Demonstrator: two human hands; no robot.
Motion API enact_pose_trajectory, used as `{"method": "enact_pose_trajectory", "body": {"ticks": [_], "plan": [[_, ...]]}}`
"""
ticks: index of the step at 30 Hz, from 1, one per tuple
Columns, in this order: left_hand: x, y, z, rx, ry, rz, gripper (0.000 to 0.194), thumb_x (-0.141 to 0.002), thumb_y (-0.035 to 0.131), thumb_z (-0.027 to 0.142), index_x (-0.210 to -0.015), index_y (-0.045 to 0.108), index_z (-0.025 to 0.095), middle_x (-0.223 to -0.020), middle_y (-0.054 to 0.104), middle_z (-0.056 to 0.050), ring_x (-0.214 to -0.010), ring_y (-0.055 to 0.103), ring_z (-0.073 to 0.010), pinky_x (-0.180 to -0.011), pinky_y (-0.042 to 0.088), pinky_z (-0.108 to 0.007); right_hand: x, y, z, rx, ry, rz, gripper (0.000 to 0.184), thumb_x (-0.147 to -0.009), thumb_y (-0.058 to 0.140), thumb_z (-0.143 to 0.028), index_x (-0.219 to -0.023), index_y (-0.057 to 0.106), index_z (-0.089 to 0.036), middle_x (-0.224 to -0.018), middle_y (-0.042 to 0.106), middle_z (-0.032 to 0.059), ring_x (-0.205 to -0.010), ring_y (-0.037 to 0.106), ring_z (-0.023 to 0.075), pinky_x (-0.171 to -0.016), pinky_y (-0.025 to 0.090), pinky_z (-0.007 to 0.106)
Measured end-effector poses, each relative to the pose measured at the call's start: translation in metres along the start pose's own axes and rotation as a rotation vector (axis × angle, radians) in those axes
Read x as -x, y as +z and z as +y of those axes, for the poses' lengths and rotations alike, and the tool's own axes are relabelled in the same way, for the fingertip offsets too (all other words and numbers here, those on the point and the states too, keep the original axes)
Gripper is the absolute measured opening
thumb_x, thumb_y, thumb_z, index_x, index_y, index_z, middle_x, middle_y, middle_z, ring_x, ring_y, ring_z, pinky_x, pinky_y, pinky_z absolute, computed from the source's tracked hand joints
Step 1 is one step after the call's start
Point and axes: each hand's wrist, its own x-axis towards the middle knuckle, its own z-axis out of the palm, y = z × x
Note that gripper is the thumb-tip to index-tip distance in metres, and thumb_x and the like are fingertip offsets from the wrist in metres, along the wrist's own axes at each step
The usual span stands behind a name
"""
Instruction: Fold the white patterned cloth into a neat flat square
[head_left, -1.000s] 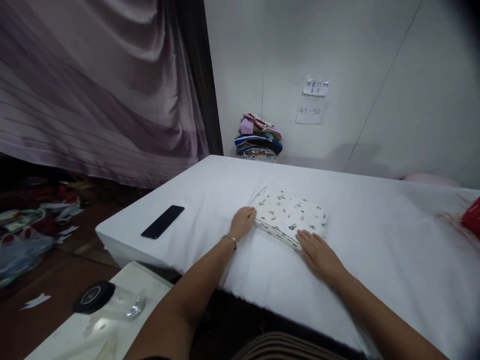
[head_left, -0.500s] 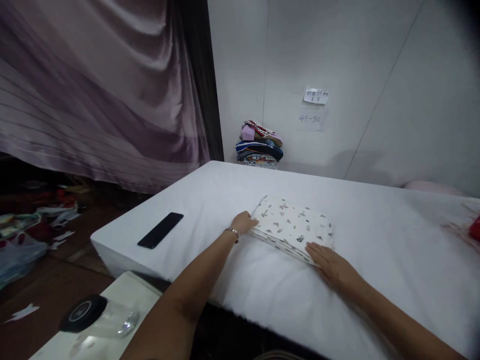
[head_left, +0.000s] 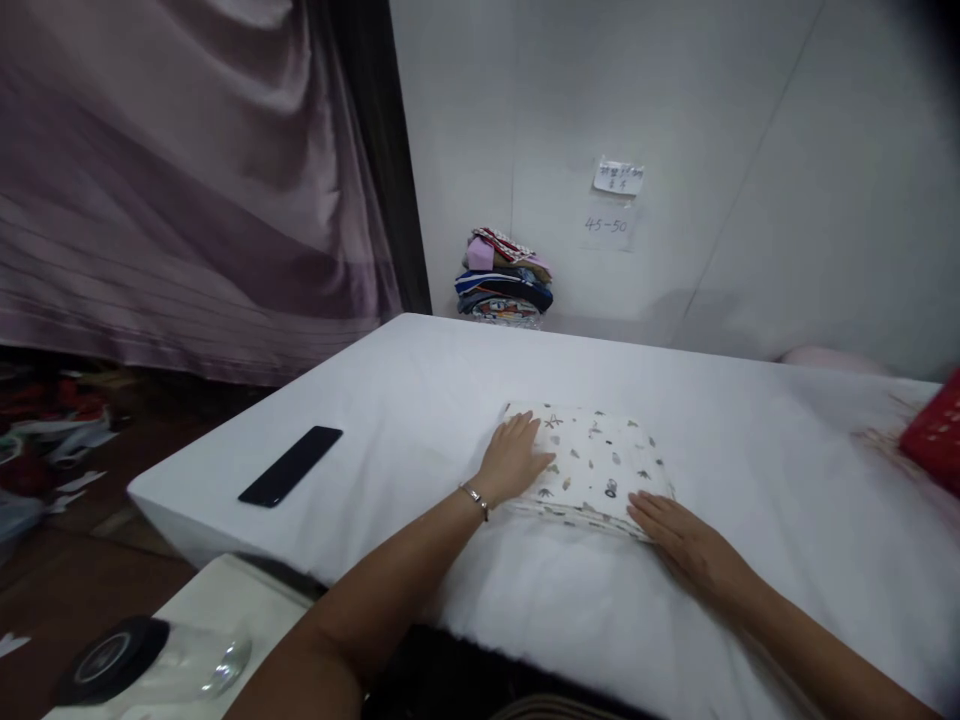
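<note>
A folded white cloth [head_left: 592,455] printed with small figures lies in layers on the white-covered table [head_left: 420,400]. My left hand [head_left: 514,460] rests flat on its left part, fingers stretched and thumb apart; a metal bracelet [head_left: 475,498] is on that wrist. At the front right corner of the cloth, my right hand [head_left: 679,535] lies with fingers extended, the fingertips on top of the fabric. Neither hand grips anything. The cloth beneath my palms is hidden.
A black phone [head_left: 291,466] lies on the table's left part. Folded fabrics [head_left: 504,280] are piled by the wall behind. Red cloth [head_left: 934,435] sits at the right edge. Lower left, a clear jar with a black lid [head_left: 112,660] lies on a pale surface [head_left: 247,590].
My left hand has let go of the cloth's left edge and now lies flat on top. My right hand stays at the front right corner. The view has shifted slightly right.
</note>
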Motion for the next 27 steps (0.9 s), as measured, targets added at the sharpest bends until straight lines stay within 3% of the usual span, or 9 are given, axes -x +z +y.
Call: {"method": "enact_pose_trajectory", "body": {"ticks": [5, 7, 10, 13, 15, 18, 21, 25, 27], "plan": [[-0.001, 0.028, -0.006, -0.050, 0.014, -0.132, 0.064, -0.088, 0.030, 0.056, -0.137, 0.035, 0.015, -0.149, 0.025, -0.013, -0.138, 0.017, -0.0274, -0.111, 0.014, -0.045, -0.008, -0.025, -0.017, -0.057, 0.071, -0.119, 0.050, -0.093, 0.038, -0.037, -0.142, 0.032, -0.027, -0.144, 0.036, 0.0021, -0.131, 0.035, 0.0241, -0.108, 0.032, 0.046], [-0.001, 0.030, -0.007, -0.071, 0.016, -0.128, 0.065, -0.088, 0.029, 0.056, -0.137, 0.035, 0.014, -0.149, 0.024, -0.013, -0.138, 0.016, -0.0275, -0.111, 0.013, -0.044, -0.030, -0.038, -0.026, -0.115, 0.180, -0.139, 0.051, -0.092, 0.038, -0.046, -0.138, 0.039, -0.025, -0.141, 0.042, 0.0040, -0.127, 0.041, 0.0236, -0.105, 0.037, 0.042], [-0.002, 0.026, -0.006, -0.092, 0.005, -0.139, 0.066, -0.087, 0.029, 0.056, -0.138, 0.034, 0.014, -0.149, 0.024, -0.012, -0.138, 0.015, -0.0270, -0.112, 0.013, -0.044, -0.078, -0.047, -0.027, -0.156, 0.343, -0.019, 0.057, -0.092, 0.030, -0.053, -0.139, 0.038, -0.021, -0.142, 0.041, 0.0069, -0.129, 0.039, 0.0236, -0.104, 0.036, 0.042], [-0.002, 0.024, -0.003, -0.102, -0.010, -0.145, 0.066, -0.088, 0.029, 0.056, -0.139, 0.033, 0.014, -0.150, 0.022, -0.012, -0.139, 0.014, -0.0262, -0.112, 0.012, -0.045, -0.121, -0.034, -0.007, -0.060, 0.377, 0.032, 0.066, -0.090, 0.029, -0.057, -0.141, 0.032, -0.016, -0.148, 0.027, 0.0103, -0.136, 0.023, 0.0255, -0.109, 0.024, 0.044], [0.000, 0.024, -0.002, -0.104, -0.015, -0.149, 0.066, -0.088, 0.029, 0.055, -0.139, 0.032, 0.014, -0.150, 0.021, -0.011, -0.139, 0.013, -0.0258, -0.112, 0.011, -0.045, -0.133, -0.017, 0.012, 0.044, 0.529, -0.001, 0.071, -0.089, 0.030, -0.057, -0.141, 0.031, -0.007, -0.149, 0.024, 0.0164, -0.138, 0.016, 0.0291, -0.110, 0.019, 0.047], [0.004, 0.025, -0.004, -0.095, -0.010, -0.150, 0.066, -0.088, 0.028, 0.056, -0.139, 0.032, 0.015, -0.150, 0.021, -0.010, -0.139, 0.012, -0.0252, -0.112, 0.010, -0.045, -0.133, 0.007, 0.037, 0.095, 0.690, -0.089, 0.072, -0.090, 0.027, -0.056, -0.140, 0.030, -0.004, -0.148, 0.023, 0.0184, -0.137, 0.016, 0.0301, -0.108, 0.019, 0.049], [-0.001, 0.022, -0.003, -0.074, -0.026, -0.187, 0.068, -0.086, 0.030, 0.059, -0.139, 0.032, 0.016, -0.151, 0.019, -0.010, -0.139, 0.011, -0.0256, -0.112, 0.010, -0.045, -0.127, 0.020, 0.047, 0.121, 0.679, -0.105, 0.072, -0.090, 0.025, -0.056, -0.141, 0.029, -0.005, -0.149, 0.022, 0.0175, -0.138, 0.015, 0.0295, -0.108, 0.018, 0.050], [-0.034, 0.012, 0.003, -0.004, -0.147, -0.315, 0.072, -0.081, 0.033, 0.066, -0.134, 0.040, 0.018, -0.148, 0.026, -0.014, -0.136, 0.020, -0.0315, -0.107, 0.020, -0.051, -0.126, 0.021, 0.047, 0.136, 0.667, -0.095, 0.072, -0.090, 0.023, -0.057, -0.140, 0.030, -0.007, -0.149, 0.023, 0.0172, -0.137, 0.016, 0.0296, -0.107, 0.019, 0.050], [-0.055, 0.012, 0.004, -0.002, -0.170, -0.196, 0.074, -0.082, 0.026, 0.069, -0.134, 0.039, 0.018, -0.149, 0.025, -0.014, -0.137, 0.019, -0.0316, -0.107, 0.019, -0.051, -0.127, 0.021, 0.047, 0.138, 0.669, -0.090, 0.072, -0.089, 0.022, -0.058, -0.140, 0.030, -0.007, -0.149, 0.022, 0.0167, -0.138, 0.015, 0.0295, -0.106, 0.020, 0.050]]}}
